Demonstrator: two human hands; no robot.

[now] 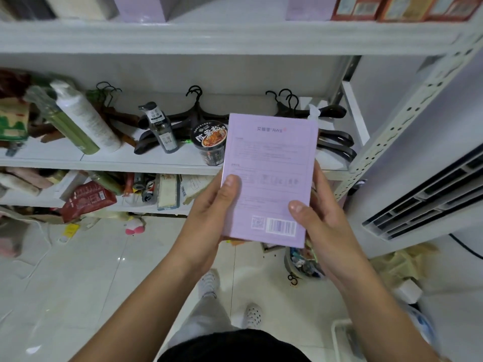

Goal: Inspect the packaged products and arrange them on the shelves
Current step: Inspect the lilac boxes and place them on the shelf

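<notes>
I hold a flat lilac box (pixel 269 163) upright in front of the white shelves, its printed back with a barcode facing me. My left hand (pixel 209 212) grips its lower left edge, thumb on the face. My right hand (pixel 321 218) grips its lower right edge, thumb near the barcode. The box hides part of the middle shelf (pixel 130 159) behind it. More lilac boxes (pixel 141 7) stand on the top shelf (pixel 235 37).
The middle shelf carries leaning bottles (pixel 86 118), a dark pump bottle (pixel 162 129), a noodle cup (pixel 209 142) and black hangers (pixel 334 142). The lower shelf holds packets (pixel 86 199). An air conditioner (pixel 431 199) stands at right. Litter lies on the tiled floor (pixel 104 270).
</notes>
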